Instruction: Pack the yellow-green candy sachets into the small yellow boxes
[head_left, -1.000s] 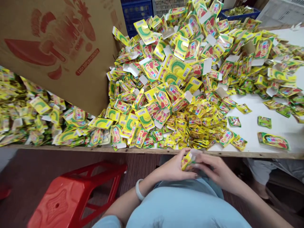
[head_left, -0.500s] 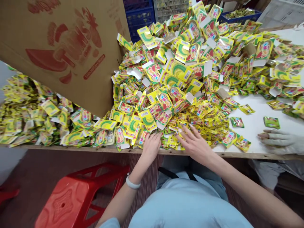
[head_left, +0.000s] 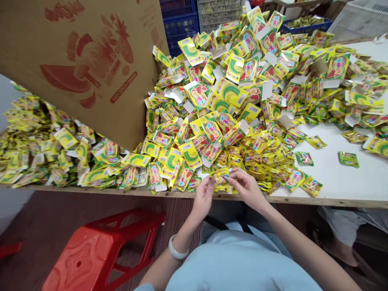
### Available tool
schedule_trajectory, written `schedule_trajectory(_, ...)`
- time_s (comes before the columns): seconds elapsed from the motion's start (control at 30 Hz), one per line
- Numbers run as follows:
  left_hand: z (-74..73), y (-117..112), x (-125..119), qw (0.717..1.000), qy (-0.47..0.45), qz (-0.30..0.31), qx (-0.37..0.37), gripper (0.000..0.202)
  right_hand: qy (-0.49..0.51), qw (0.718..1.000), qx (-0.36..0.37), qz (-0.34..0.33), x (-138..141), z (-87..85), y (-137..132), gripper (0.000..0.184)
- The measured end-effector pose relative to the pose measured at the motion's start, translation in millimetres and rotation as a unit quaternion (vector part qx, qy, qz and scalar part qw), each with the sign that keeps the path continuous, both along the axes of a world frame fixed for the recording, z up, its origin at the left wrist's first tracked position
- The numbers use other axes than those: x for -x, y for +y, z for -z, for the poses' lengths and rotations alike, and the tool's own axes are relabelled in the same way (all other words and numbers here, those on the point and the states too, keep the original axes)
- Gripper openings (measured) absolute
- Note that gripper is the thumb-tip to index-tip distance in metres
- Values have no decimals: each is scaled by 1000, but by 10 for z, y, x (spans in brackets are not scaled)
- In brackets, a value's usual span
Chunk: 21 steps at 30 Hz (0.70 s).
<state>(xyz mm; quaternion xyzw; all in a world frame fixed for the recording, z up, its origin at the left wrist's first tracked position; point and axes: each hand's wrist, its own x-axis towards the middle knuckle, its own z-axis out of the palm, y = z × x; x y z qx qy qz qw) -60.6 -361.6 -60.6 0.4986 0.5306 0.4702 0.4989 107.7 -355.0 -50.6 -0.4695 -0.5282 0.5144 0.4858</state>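
Observation:
At the front edge of the table, my left hand (head_left: pixel 203 195) has its thumb and fingers pinched at the left end of small yellow candy packets (head_left: pixel 220 175). From the other side my right hand (head_left: pixel 247 188) pinches the right end of the same packets. How many packets lie between my fingers is hard to make out. Just beyond my right hand spreads a heap of loose yellow packets (head_left: pixel 266 155). A small yellow and green box (head_left: pixel 190 154) lies on the pile beyond my left hand, with other printed boxes around it.
A large brown carton (head_left: pixel 121 109) leans over the pile at the left. A red plastic stool (head_left: pixel 81 254) stands below the table edge. Two loose green packets, one of them farther right (head_left: pixel 348 159), lie on the white tabletop (head_left: pixel 327 178). Blue crates (head_left: pixel 180 30) stand behind.
My hands have come off the pile and drawn together, now pinching packets between them. A co-worker's gloved hand at the right has left the tabletop.

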Motion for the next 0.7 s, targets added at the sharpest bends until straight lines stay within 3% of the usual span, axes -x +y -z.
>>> schedule_trajectory(0.07,-58,7,-60,998,34,34,-34,39,93,993,63,-22,14,0,0,31)
schedule_trajectory(0.17,-152,87,-41,974,155,63,-150,32,190,971,138,-46,-6,-40,36,60)
schedule_trajectory(0.23,-249,210,44,928,275,54,-245,29,179,972,150,-32,-38,-83,67,58)
schedule_trajectory(0.33,-444,521,162,859,389,-10,-334,29,136,981,141,-8,-114,-131,71,42)
schedule_trajectory(0.43,-588,924,52,835,422,25,-354,27,107,986,126,10,-188,-141,5,40)
schedule_trajectory(0.57,-598,1385,-404,830,450,111,-310,34,82,991,73,70,-270,-151,-87,36)
schedule_trajectory(0.63,-582,1488,-558,831,468,122,-276,31,78,991,47,100,-368,-208,-100,34)
schedule_trajectory(0.7,-582,1467,-575,856,431,115,-263,25,80,987,20,137,-522,-318,-101,31)
